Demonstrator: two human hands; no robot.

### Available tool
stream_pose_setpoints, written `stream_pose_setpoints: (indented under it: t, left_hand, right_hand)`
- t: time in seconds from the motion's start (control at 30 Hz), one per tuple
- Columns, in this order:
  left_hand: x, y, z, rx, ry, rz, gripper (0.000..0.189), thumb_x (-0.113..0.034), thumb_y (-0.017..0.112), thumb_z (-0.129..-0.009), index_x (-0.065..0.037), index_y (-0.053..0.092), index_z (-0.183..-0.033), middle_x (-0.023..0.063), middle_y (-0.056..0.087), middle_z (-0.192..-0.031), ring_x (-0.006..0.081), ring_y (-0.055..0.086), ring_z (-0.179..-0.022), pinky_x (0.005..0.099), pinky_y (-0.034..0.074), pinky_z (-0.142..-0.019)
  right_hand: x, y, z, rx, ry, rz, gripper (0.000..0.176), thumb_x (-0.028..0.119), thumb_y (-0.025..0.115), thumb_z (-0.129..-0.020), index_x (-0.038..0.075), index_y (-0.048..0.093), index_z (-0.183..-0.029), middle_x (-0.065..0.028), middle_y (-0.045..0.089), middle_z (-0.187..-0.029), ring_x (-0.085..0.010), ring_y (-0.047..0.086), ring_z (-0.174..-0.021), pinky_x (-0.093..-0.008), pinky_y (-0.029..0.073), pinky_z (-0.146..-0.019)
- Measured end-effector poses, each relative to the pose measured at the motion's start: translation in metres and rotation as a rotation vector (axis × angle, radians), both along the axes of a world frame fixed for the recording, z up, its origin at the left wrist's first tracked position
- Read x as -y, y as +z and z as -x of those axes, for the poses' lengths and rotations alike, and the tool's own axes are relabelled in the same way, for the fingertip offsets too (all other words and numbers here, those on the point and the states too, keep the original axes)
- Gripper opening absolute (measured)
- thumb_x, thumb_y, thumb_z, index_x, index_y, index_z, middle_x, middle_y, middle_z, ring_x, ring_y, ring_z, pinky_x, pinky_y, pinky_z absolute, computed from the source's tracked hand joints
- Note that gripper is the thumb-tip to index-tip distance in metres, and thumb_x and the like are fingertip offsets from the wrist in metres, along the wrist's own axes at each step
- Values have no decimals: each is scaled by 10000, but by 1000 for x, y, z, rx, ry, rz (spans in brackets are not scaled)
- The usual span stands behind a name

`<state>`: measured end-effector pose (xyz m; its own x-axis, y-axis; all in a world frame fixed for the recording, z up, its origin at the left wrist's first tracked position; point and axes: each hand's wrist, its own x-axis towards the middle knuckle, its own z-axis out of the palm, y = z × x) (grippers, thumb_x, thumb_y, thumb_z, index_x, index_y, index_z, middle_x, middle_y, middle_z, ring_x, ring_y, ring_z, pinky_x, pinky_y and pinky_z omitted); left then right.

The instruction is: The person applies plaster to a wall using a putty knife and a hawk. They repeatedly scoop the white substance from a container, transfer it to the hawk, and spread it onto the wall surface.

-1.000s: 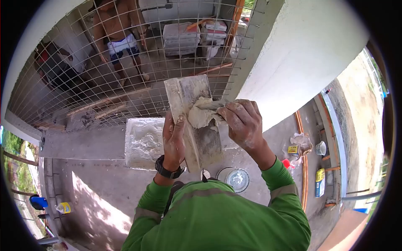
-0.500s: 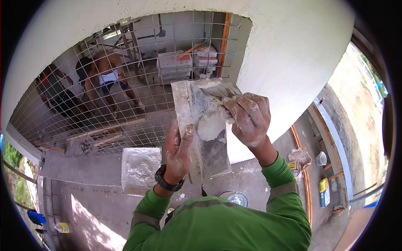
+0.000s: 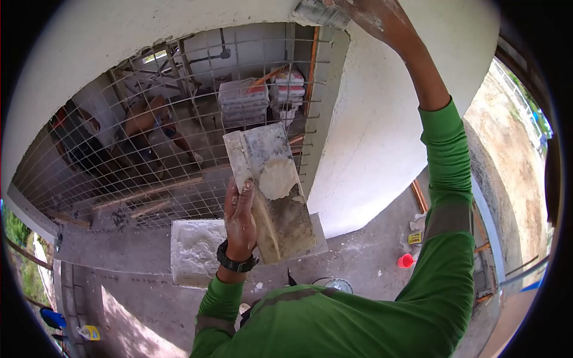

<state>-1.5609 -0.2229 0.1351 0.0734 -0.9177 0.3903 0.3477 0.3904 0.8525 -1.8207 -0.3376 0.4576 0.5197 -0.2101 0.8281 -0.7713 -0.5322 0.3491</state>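
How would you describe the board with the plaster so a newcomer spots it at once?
Start at the wire mesh in the wall; in front of its lower right part, the left hand grips a flat grey board, tilted. Unlike the white tray on the ledge below, it is held up and bears one pale dab of plaster; the right hand's trowel is far above.

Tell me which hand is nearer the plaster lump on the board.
Left. The left hand grips the board beside the plaster lump; the right hand holds a trowel high above, at the wall.
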Motion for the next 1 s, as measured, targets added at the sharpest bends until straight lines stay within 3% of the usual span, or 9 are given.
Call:
stream_pose_setpoints:
  t: [0.17, 0.2, 0.3, 0.33, 0.4, 0.57, 0.63, 0.77, 1.0]
  left_hand:
    - [10, -31, -4, 153, 162, 30, 393, -183, 485, -1048, 39, 470, -1371, 86, 579, -1257, 138, 536, -1133, 280, 403, -1020]
    - [6, -31, -6, 317, 273, 76, 394, -187, 492, -1044, 44, 477, -1363, 86, 581, -1248, 137, 539, -1126, 280, 406, -1016]
    - [2, -26, -7, 242, 170, 51, 416, -199, 508, -1037, 49, 470, -1370, 100, 580, -1251, 150, 542, -1128, 283, 406, -1020]
    - [2, -28, -8, 238, 170, 53, 416, -199, 508, -1037, 49, 470, -1370, 100, 580, -1251, 150, 542, -1128, 283, 406, -1020]
    - [1, -32, -9, 104, 98, -100, 456, -217, 492, -1040, 63, 465, -1399, 176, 499, -1396, 236, 523, -1251, 341, 414, -1064]
    - [-3, -31, -5, 50, 110, -154, 456, -214, 512, -1034, 48, 442, -1400, 113, 572, -1282, 164, 539, -1158, 289, 408, -1028]
    - [-3, -43, -6, 36, 143, -165, 473, -220, 511, -1034, 48, 428, -1414, 115, 567, -1297, 167, 537, -1170, 289, 407, -1033]
    - [-9, -49, -13, 140, 165, -133, 463, -204, 485, -1035, 70, 442, -1405, 149, 503, -1377, 202, 517, -1229, 317, 398, -1059]
    - [-8, -62, -19, 183, 171, -181, 443, -196, 464, -1037, 93, 479, -1373, 170, 456, -1426, 235, 504, -1256, 346, 394, -1074]
  right_hand:
    - [27, 50, 37, -109, -62, 523, 322, 267, 660, -915, -47, 612, -967, -186, 692, -954, -299, 668, -830, -387, 542, -732]
    - [-24, 45, 13, 118, -32, -77, 346, 286, 671, -922, -51, 621, -979, -172, 697, -963, -267, 674, -846, -358, 557, -753]
    - [-20, 4, 2, 148, 453, -241, 321, 259, 654, -934, -51, 621, -1012, -160, 694, -956, -247, 672, -849, -336, 571, -775]
    - [-43, 0, -4, -35, -175, -143, 310, 245, 628, -949, -41, 618, -1067, -164, 694, -988, -271, 677, -868, -363, 575, -818]
    - [-18, -24, -7, -132, -137, 81, 329, 264, 616, -948, -16, 626, -1120, -178, 692, -1043, -307, 677, -919, -410, 559, -864]
    - [8, 4, -16, -147, -162, -73, 369, 321, 622, -939, 0, 642, -1120, -177, 688, -1092, -312, 657, -1018, -430, 525, -914]
    - [31, 18, 8, -420, -82, 611, 383, 350, 625, -935, 1, 659, -1087, -178, 687, -1105, -324, 657, -1022, -433, 521, -911]
    - [-29, 40, 22, 37, -104, -94, 473, 361, 625, -945, -84, 613, -1105, -201, 691, -1076, -307, 656, -980, -408, 533, -878]
    - [-24, 4, 46, -16, -15, -411, 382, 316, 648, -949, -34, 597, -1093, -176, 677, -956, -270, 651, -883, -404, 546, -793]
